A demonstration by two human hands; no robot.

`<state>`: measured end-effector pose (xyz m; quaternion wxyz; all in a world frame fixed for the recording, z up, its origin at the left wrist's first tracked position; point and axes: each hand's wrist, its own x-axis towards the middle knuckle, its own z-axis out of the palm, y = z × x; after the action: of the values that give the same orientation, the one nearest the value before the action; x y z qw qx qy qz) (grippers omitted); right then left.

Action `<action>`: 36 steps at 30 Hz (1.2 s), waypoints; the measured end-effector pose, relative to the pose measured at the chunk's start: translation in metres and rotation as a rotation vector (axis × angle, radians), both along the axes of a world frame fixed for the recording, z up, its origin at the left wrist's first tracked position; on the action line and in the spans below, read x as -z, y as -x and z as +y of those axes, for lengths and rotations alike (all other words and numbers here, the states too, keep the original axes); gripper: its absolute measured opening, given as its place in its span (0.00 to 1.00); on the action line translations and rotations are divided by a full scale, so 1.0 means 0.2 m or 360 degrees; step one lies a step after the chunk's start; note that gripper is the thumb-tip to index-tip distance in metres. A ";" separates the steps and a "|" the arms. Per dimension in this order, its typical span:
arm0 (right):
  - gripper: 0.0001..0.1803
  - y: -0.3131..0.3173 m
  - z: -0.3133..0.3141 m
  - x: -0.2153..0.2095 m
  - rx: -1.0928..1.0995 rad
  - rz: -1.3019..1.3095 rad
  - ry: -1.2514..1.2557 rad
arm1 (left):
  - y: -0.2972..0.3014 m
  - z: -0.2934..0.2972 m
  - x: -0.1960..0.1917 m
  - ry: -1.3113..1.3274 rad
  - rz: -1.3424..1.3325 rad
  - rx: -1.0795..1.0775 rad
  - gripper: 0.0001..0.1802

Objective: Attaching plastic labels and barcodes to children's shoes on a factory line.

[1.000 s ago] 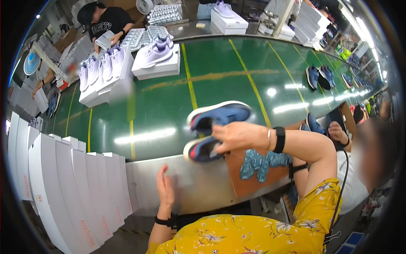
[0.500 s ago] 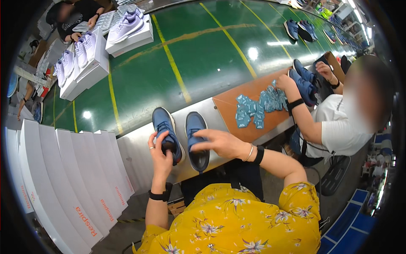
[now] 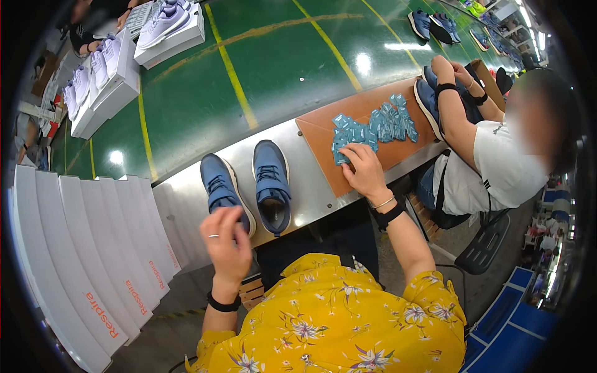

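Shoe factory, green conveyor belt (image 3: 283,68)

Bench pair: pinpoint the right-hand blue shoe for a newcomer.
Find the yellow-lined green surface, then the metal bench along its near edge. There, left of the brown board, the right-hand blue shoe stands beside its match. Its opening shows unobstructed, whereas the left hand overlaps the match.

1 yellow short-sleeved top (image 3: 336,311) with a pale floral print is covering the torso. 1 black left wristband (image 3: 224,303) and 1 black right wristband (image 3: 387,215) are showing. The left hand (image 3: 227,242) is bearing 1 slim ring (image 3: 213,235); 1 thin bracelet (image 3: 384,202) is encircling the right wrist.
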<state>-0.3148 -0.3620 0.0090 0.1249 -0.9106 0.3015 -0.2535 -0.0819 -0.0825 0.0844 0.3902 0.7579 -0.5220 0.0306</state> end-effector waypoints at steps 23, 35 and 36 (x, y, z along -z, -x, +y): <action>0.17 0.13 -0.08 0.17 -0.0325 -0.0036 0.0413 | 0.30 -0.17 0.19 -0.0412 -0.0011 0.0521 0.16; 0.16 0.15 -0.11 0.13 -0.0460 0.0037 0.0311 | 0.30 -0.20 0.13 -0.0411 0.0018 0.0535 0.15; 0.17 0.15 -0.13 0.13 -0.0404 -0.0021 0.0303 | 0.30 -0.20 0.11 -0.0373 -0.0004 0.0518 0.14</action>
<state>-0.3445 -0.3871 -0.0170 0.0709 -0.9474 0.1578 -0.2692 -0.1423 -0.1227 0.0620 0.2984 0.7036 -0.6382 -0.0929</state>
